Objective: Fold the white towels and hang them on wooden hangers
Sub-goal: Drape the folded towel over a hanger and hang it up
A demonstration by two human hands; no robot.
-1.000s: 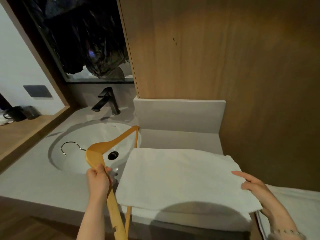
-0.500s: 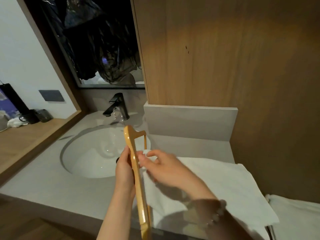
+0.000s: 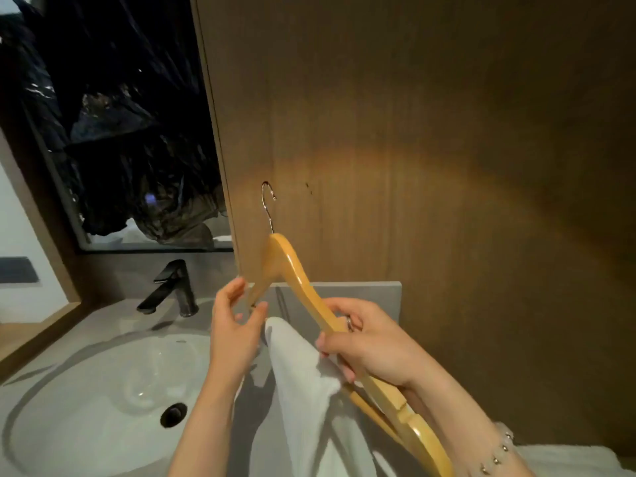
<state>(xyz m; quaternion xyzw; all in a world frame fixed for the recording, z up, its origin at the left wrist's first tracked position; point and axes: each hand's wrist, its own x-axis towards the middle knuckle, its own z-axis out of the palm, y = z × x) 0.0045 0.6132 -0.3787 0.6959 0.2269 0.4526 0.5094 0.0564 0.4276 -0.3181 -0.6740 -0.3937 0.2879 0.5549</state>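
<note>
Head view: a wooden hanger [image 3: 292, 270] is held up in front of the wooden panel [image 3: 413, 166], tilted so that its metal hook [image 3: 266, 204] points up and its right arm slopes down towards the near right. The right hand [image 3: 368, 342] grips that right arm, its fingers [image 3: 344, 306] curled round the wood. The left hand [image 3: 234, 328] is at the hanger's left tip, and its fingers [image 3: 234, 290] and thumb appear to pinch the end between them. The white towel [image 3: 303, 380] hangs between the two hands. Its top sits just under the hanger's shoulder and the rest trails down towards the near edge. It seems to pass over the lower bar [image 3: 364, 404], though the right hand hides the crossing itself. A second towel [image 3: 568, 459] lies at the near right. The sink [image 3: 86, 390] and faucet [image 3: 172, 287] are set in the grey surface [image 3: 113, 318] on the left.

By my reading the step in hand is hanging, not folding: the towel is being fed across the bar. The next move calls for drawing the cloth through until both sides hang about level, while one hand keeps the hanger steady. The towel could slide off the smooth bar if one side hangs much longer.
</note>
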